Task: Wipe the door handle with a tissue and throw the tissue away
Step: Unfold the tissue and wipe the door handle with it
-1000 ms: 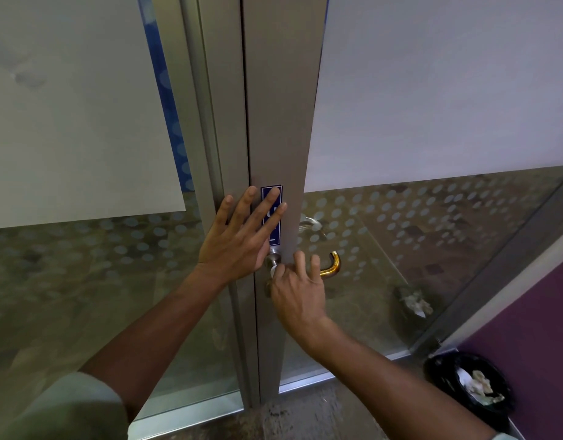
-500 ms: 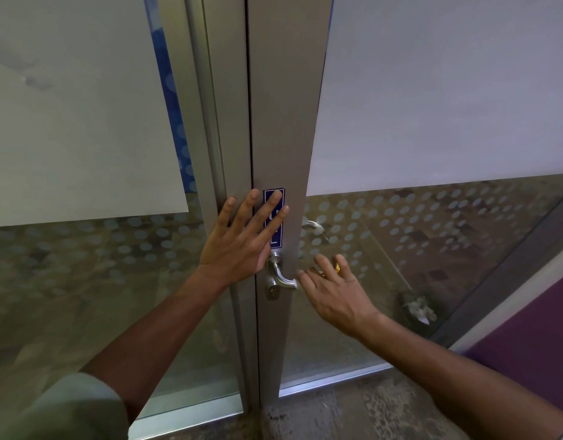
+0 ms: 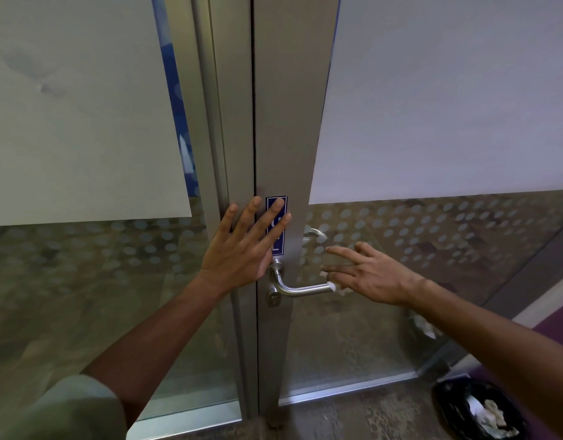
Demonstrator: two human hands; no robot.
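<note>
Right hand [image 3: 373, 276] pinches one tissue [image 3: 338, 288] at the handle [image 3: 300, 289]; left hand [image 3: 242, 249] flat, released.

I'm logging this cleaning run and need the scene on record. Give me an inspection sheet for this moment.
Surface: metal door frame with partly frosted glass panels; a blue sticker above the handle.
Job's things: lever door handle, horizontal; white tissue at its free end, under the right hand.
Clutter: nothing seen.
Grippers: left hand flat on the frame, fingers spread; right hand at the handle's tip, fingers extended, tissue beneath.
Cables: nothing seen.
Surroundings: black bin lower right on the floor, crumpled paper inside.
</note>
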